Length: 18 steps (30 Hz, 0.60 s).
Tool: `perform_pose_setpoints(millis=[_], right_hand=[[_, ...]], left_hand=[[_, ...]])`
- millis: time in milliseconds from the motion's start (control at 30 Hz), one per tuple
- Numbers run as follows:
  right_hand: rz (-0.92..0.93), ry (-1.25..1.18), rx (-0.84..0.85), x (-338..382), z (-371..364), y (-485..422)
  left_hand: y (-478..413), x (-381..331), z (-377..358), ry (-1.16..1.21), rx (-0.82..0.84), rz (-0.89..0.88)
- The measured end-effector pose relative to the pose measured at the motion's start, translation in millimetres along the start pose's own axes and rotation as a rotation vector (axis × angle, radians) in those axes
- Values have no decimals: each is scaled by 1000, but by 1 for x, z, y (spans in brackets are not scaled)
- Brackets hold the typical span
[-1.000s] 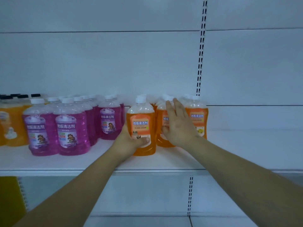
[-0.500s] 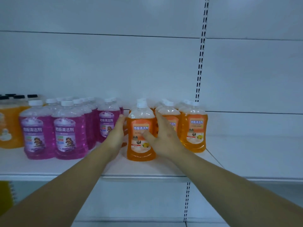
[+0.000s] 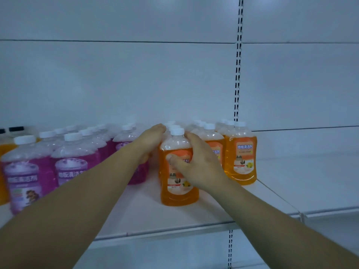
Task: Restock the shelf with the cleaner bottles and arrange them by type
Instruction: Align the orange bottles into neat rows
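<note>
The right hand [image 3: 202, 167] has its grip clamped on the front orange bottle [image 3: 178, 199] at 3 o'clock. The left hand [image 3: 149, 140], grip apart, presses at 9 o'clock. The bottle seems heavy and smooth: hold the body.

Front bottle [image 3: 179, 191]: orange, white cap, upright on the shelf [image 3: 151, 216], at the head of the left orange row.
Right hand [image 3: 200, 167]: grips the front bottle, thumb across its label, fingers wrapped round its right side.
Left hand [image 3: 150, 141]: lies flat against the bottle's left side, fingers straight and reaching past its shoulder.
Orange bottles [image 3: 240, 152]: three rows running back, packed close together.
Purple bottles [image 3: 74, 158]: several rows just left of the orange ones, partly hidden by the left forearm.
Yellow bottles [image 3: 4, 150]: at the far left edge, mostly cut off.
Upright [image 3: 238, 74]: slotted strip on the back panel [image 3: 116, 78], behind the rightmost orange row.
</note>
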State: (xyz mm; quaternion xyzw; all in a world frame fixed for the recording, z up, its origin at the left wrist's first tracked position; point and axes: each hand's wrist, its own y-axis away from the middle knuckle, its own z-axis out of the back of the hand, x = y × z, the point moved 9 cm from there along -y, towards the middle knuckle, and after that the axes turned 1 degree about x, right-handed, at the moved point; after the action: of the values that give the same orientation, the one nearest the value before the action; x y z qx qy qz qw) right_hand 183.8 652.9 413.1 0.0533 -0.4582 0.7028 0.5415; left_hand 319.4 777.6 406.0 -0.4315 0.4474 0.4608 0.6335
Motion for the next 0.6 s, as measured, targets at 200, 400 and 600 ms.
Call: perform_pose_setpoints(millis=[200,400,600], right_hand=[[1,53,-25,-1,-3,-2],[40,41,-6,2,1,-2],[64,60,10,2,0,-2]], left_hand=[[-7,12,-13,192,81,9],[-10,15,-19,299,115,23],[-8,18,-23,357,182,31]])
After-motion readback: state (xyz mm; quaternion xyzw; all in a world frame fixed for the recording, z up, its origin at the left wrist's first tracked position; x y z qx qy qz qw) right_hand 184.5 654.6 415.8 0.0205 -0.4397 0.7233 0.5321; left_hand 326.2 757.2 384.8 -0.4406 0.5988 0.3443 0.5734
